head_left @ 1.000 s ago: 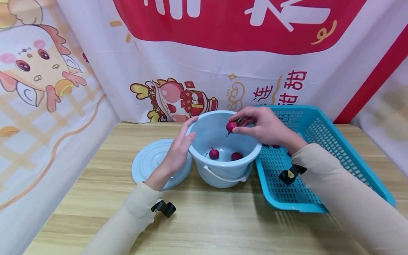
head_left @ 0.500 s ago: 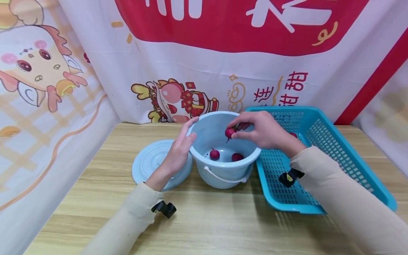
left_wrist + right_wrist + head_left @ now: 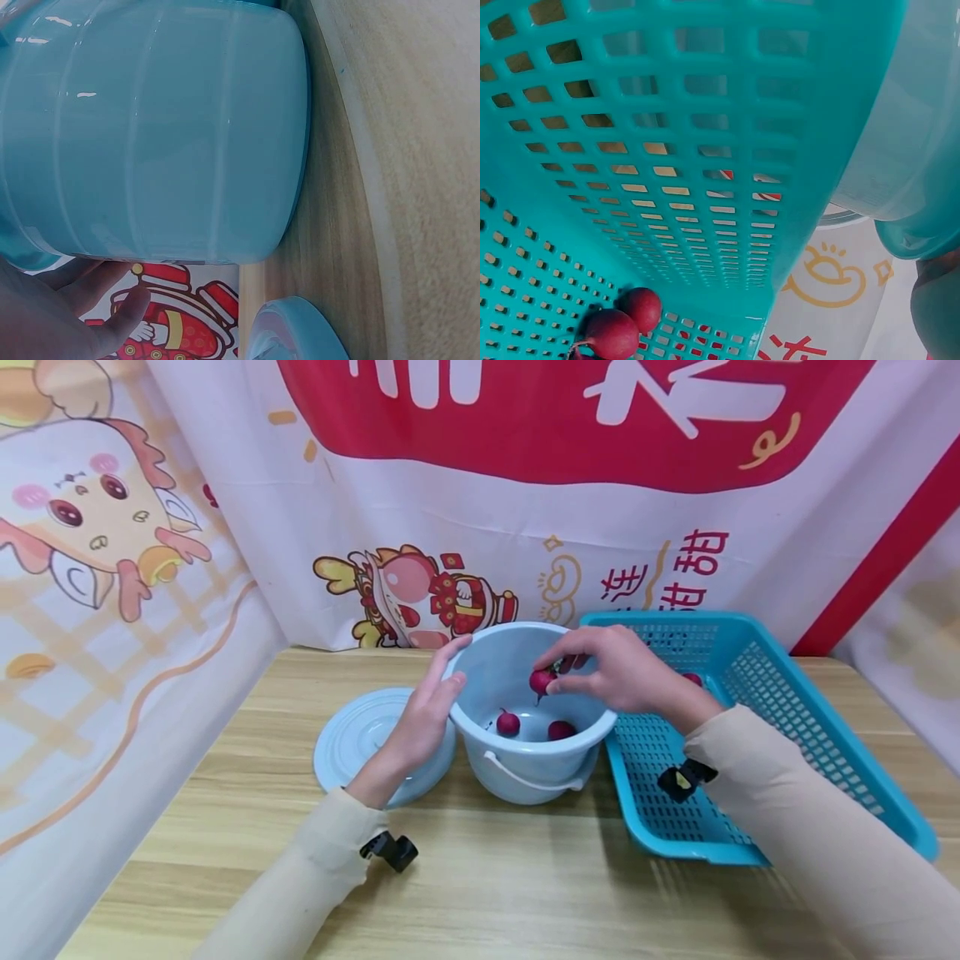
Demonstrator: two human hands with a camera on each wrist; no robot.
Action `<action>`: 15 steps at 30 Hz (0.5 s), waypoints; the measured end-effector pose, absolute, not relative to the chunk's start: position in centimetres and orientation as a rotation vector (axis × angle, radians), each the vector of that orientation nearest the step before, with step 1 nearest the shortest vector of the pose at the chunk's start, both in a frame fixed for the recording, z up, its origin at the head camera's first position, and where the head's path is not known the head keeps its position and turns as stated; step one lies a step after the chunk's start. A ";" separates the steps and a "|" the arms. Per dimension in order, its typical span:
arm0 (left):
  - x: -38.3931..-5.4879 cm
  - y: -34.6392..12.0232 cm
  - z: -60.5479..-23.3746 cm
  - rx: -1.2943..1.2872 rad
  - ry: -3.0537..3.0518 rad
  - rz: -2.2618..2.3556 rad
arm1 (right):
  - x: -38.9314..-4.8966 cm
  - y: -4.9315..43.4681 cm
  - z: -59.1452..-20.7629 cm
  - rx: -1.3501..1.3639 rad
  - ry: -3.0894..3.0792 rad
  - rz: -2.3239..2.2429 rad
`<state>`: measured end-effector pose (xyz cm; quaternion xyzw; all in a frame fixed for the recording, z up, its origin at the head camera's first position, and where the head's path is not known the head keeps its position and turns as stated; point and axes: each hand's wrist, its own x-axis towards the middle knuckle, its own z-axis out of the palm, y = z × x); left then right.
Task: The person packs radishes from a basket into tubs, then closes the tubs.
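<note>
A radish (image 3: 542, 681) with leaf stubs and a thin root is pinched between the thumb and fingers of my right hand (image 3: 618, 670), inside the mouth of a light blue bucket (image 3: 517, 768). Two more radishes lie on the bucket's bottom, one radish (image 3: 507, 722) to the left and another radish (image 3: 560, 730) to the right. My left hand (image 3: 420, 718) touches the bucket's left rim with fairly straight fingers. In the left wrist view, the left fingers (image 3: 124, 319) lie beside the bucket wall (image 3: 165, 135). The right wrist view does not show the pinched radish.
A turquoise plastic basket (image 3: 626, 793) stands right of the bucket; several radishes (image 3: 611, 334) lie in it. The bucket's round blue lid (image 3: 341, 752) lies on the wooden table (image 3: 480, 893) at left. A printed cloth (image 3: 525, 552) hangs behind.
My right hand has lowered the radish a little, deeper into the bucket. The left hand has stayed at the rim, and the two radishes on the bottom lie as before.
</note>
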<state>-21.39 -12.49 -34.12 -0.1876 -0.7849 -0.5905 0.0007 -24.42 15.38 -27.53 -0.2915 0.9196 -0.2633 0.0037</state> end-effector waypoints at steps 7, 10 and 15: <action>-21.3 -12.4 -34.1 -0.592 -2.469 -1.845 | -24.5 15.5 -27.5 -0.960 2.839 -0.831; -21.3 -12.4 -34.1 -0.589 -2.473 -1.839 | -24.5 15.5 -27.5 -0.976 2.831 -0.821; -21.3 -12.4 -34.1 -0.589 -2.474 -1.835 | -24.5 15.4 -27.6 -0.986 2.824 -0.813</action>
